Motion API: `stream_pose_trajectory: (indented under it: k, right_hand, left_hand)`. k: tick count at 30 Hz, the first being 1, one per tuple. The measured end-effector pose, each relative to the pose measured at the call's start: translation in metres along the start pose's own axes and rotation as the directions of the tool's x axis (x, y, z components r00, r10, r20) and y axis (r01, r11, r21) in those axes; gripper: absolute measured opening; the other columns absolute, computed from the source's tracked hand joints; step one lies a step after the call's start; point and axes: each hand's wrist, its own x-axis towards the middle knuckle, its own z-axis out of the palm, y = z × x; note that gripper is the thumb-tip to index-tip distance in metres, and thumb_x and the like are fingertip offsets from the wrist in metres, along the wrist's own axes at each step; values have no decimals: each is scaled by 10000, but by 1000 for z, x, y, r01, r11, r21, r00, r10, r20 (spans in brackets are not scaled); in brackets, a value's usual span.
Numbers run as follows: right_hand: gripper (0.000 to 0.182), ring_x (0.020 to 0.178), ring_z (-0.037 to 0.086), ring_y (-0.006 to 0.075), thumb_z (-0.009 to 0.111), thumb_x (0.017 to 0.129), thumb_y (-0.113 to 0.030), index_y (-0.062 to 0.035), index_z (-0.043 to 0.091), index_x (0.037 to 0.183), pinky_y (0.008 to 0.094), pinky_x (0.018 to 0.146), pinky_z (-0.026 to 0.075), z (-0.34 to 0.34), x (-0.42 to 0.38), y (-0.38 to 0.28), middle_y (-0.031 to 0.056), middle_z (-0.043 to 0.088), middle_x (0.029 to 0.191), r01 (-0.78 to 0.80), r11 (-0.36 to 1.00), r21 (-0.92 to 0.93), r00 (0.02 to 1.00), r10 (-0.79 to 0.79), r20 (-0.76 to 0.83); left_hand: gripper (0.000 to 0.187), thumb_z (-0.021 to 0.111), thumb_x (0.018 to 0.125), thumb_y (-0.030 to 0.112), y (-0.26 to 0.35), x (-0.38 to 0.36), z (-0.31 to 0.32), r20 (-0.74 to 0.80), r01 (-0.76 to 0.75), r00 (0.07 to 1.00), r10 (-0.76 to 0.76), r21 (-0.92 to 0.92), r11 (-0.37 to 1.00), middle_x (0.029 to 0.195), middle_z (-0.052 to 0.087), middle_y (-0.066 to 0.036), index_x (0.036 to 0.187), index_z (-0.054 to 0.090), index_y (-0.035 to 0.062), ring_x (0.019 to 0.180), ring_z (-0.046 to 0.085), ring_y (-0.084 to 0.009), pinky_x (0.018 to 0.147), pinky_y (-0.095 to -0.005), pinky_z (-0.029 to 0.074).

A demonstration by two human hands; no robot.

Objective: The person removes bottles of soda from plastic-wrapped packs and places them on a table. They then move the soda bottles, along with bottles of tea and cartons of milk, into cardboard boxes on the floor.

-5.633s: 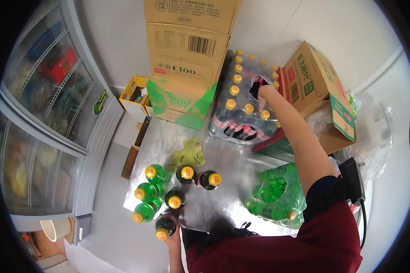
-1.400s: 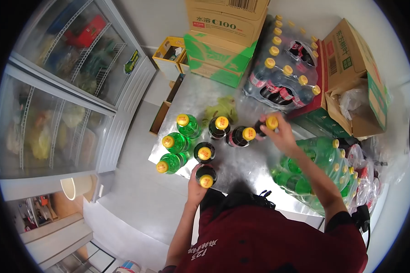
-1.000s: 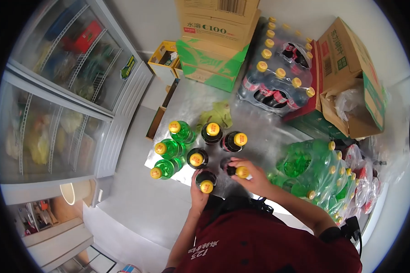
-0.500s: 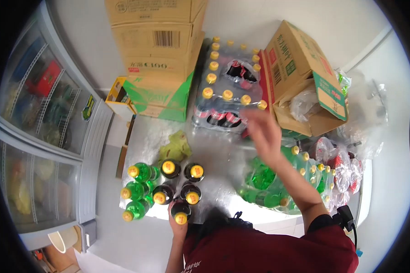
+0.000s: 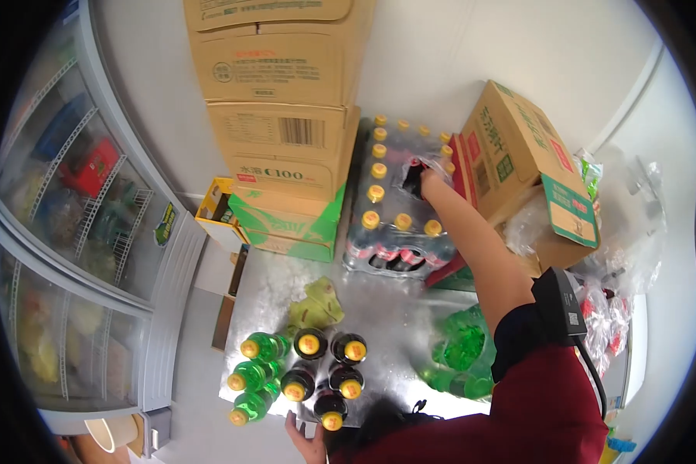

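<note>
My right hand (image 5: 431,185) reaches into the torn opening of a plastic-wrapped pack of dark bottles (image 5: 398,254) with yellow caps; its fingertips are hidden there. At the near table edge, my left hand (image 5: 308,442) is beside the nearest dark bottle (image 5: 330,408), with its fingers apart. Several dark bottles (image 5: 311,344) stand upright in a cluster. Left of them is a row of green bottles (image 5: 259,375) with yellow caps. A crumpled yellow-green cloth (image 5: 317,305) lies behind them on the metal table (image 5: 387,309).
Tall cartons (image 5: 286,139) stand behind the table at left. An open carton (image 5: 518,162) leans right of the pack. More wrapped green bottles (image 5: 464,348) lie at right beneath my arm. A glass-door refrigerator (image 5: 158,309) is on the left, and clear plastic wrap (image 5: 622,216) hangs at right.
My right hand has moved forward, from the pack's front corner into its torn opening. My left hand has loosened from the nearest dark bottle. The view has shifted, so the table appears lower.
</note>
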Motion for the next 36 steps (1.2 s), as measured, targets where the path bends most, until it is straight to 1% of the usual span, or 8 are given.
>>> stream_pose_trajectory:
  k: [5,11,15,19,26,31,33,36]
  right_hand:
    - [289,934,555,241,607,697,-233,-69,612,935,337,798,442,-43,-2,7,111,588,994,228,974,1,911,-214,352]
    - [352,854,572,250,612,681,-352,-123,611,948,357,742,448,-57,-39,27,83,613,901,186,929,321,970,-225,91]
    - [379,761,566,284,581,699,-425,-128,581,933,371,684,444,-123,-135,47,141,589,771,59,833,550,942,136,-307]
    - [323,628,559,163,639,684,-287,-47,536,873,296,573,442,-152,-218,55,116,559,661,124,557,821,649,581,-491]
    - [128,616,460,52,613,720,-127,-42,528,763,184,546,368,-185,-366,23,-7,514,672,185,354,917,513,761,-397]
    - [138,492,543,169,636,601,-94,-61,520,669,267,449,424,-155,-406,-73,66,525,576,344,436,831,858,214,-467]
    - [153,472,530,200,652,595,-143,-84,515,628,298,418,416,-136,-415,-112,58,504,542,562,441,700,801,-77,-594]
    - [184,425,488,146,659,617,-178,-106,491,607,279,362,398,-136,-430,-157,5,509,522,793,302,530,607,-313,-730]
  left_hand:
    - [678,608,743,91,12,-10,-6,-81,104,991,-107,-36,994,1267,293,-190,1276,201,-11,1143,336,-289,911,-388,322]
    - [591,594,723,80,37,-5,2,-102,63,993,-67,-46,997,1190,371,-176,1224,290,-3,1067,397,-285,864,-390,345]
    - [626,584,701,13,30,-4,-17,41,22,999,-22,-4,1000,1207,375,-180,1249,282,21,1097,405,-277,885,-381,350]
    - [413,581,738,91,38,6,-29,175,-76,983,60,89,993,1091,474,-146,1116,433,17,1013,467,-269,817,-371,406]
    - [285,565,759,82,44,20,-22,454,-114,889,67,77,990,959,569,-118,1032,505,26,906,544,-246,791,-318,419]
    - [312,587,752,117,48,11,-13,624,-121,778,75,32,992,964,576,-122,1036,500,20,906,552,-271,797,-321,422]
    - [419,625,715,136,59,4,-15,668,-454,690,278,100,885,1039,537,-133,1087,464,26,958,516,-294,822,-337,408]
    - [554,658,681,160,104,-17,-19,669,-473,676,308,73,878,1109,482,-155,1153,403,25,1020,468,-314,861,-345,384]
